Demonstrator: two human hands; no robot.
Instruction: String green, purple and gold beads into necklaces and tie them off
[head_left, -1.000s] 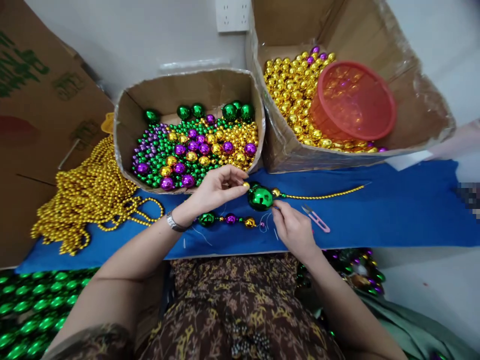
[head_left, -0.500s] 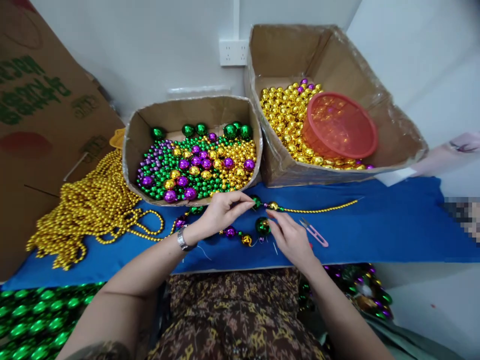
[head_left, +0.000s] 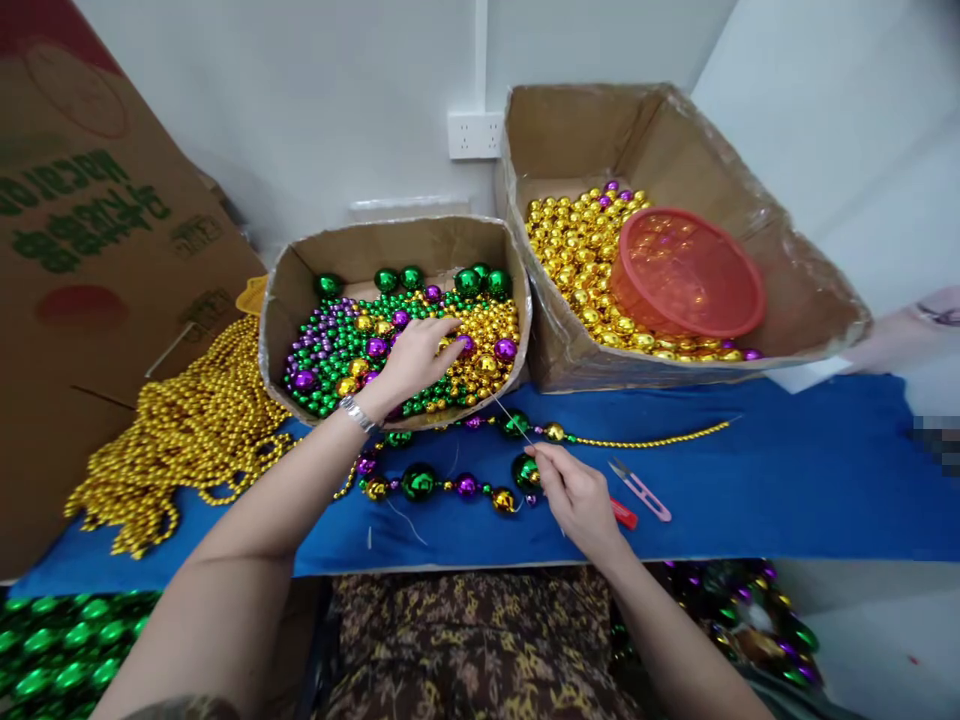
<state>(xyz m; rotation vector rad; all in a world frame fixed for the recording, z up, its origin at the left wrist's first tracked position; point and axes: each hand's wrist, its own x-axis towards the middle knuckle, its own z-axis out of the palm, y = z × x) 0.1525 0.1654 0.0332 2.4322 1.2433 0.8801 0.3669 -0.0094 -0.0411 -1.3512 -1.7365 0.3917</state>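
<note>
My left hand (head_left: 415,358) reaches into the small cardboard box (head_left: 300,265) of green, purple and gold beads, its fingertips closed around a purple bead (head_left: 466,343). My right hand (head_left: 575,493) rests on the blue cloth (head_left: 787,470) and pinches a thin needle or thread (head_left: 514,419) that slants up toward the box. Beside it lies a partly strung strand (head_left: 450,485) of green, purple and gold balls, joined to a thin gold bead chain (head_left: 645,437).
A larger box (head_left: 810,290) of gold beads with a red plastic basin (head_left: 686,270) stands at the back right. A heap of gold bead chains (head_left: 187,430) lies at the left. Small pink snips (head_left: 641,490) lie right of my right hand. Green beads (head_left: 52,650) sit below left.
My left hand left the strand and moved up into the small box onto a purple bead. My right hand stayed at the strand with the thread. The view tilted upward.
</note>
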